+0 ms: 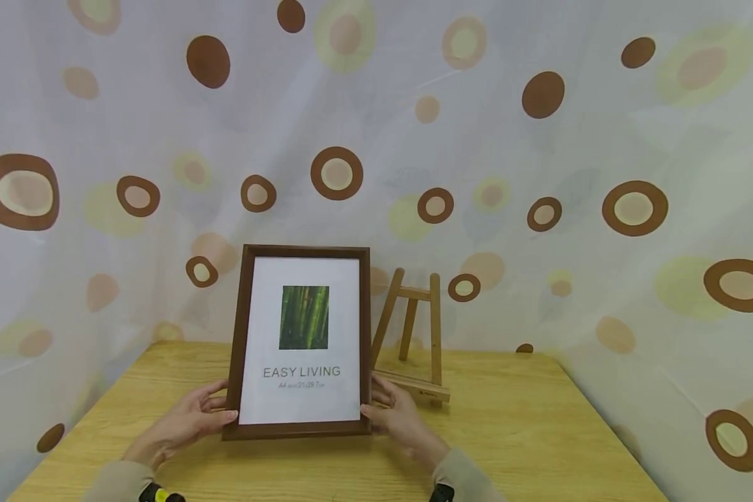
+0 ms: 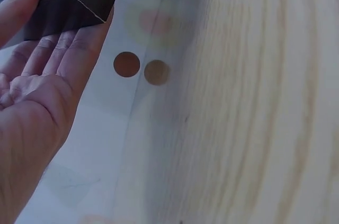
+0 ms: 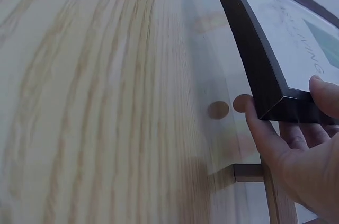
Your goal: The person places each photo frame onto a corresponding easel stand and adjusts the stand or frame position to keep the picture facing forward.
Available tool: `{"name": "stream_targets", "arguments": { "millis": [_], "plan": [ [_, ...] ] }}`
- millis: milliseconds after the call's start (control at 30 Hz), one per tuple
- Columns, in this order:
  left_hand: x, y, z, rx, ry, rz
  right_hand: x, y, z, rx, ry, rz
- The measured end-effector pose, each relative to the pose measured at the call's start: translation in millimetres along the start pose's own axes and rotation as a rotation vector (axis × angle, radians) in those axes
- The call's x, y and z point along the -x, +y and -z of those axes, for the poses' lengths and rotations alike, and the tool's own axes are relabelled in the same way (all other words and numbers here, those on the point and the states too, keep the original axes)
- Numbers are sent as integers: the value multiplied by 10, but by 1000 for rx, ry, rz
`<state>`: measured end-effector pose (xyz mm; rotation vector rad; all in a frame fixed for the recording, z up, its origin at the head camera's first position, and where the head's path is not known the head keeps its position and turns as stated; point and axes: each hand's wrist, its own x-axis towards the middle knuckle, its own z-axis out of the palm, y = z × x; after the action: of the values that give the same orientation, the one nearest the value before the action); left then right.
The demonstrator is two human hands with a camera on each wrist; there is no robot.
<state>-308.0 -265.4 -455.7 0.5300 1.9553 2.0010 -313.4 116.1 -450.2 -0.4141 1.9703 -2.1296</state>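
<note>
A dark brown picture frame [image 1: 300,430] stands upright between both hands in the head view, its white insert lettered EASY LIVING around a green bamboo picture. The left hand [image 1: 188,422] grips its lower left side, thumb in front and fingers behind. On the lower right side the right hand [image 1: 404,420] holds it the same way. Both wrist views show a corner of the picture frame [image 2: 74,7] [image 3: 259,70] between thumb and fingers, with wood below and apart from it. Just right of the frame stands a small wooden easel [image 1: 436,328], partly hidden behind the frame and right hand.
The light wooden table [image 1: 527,425] extends around the hands and the easel. A pale curtain [image 1: 376,125] with brown and beige spots hangs behind the table and along both sides.
</note>
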Motion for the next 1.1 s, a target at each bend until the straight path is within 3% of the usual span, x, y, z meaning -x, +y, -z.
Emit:
{"name": "stream_targets", "arguments": {
  "millis": [333,567,800,1100],
  "plan": [
    [-104,50,-150,-96,123,8,23,-25,89,59,50,65],
    [-222,24,-228,-105,107,-21,31,-20,204,55,51,74],
    [-329,17,-291,-57,81,-63,48,-23,311,122,79,72],
    [-492,75,-407,-110,173,-96,52,-84,408,121,118,109]
  ]
}}
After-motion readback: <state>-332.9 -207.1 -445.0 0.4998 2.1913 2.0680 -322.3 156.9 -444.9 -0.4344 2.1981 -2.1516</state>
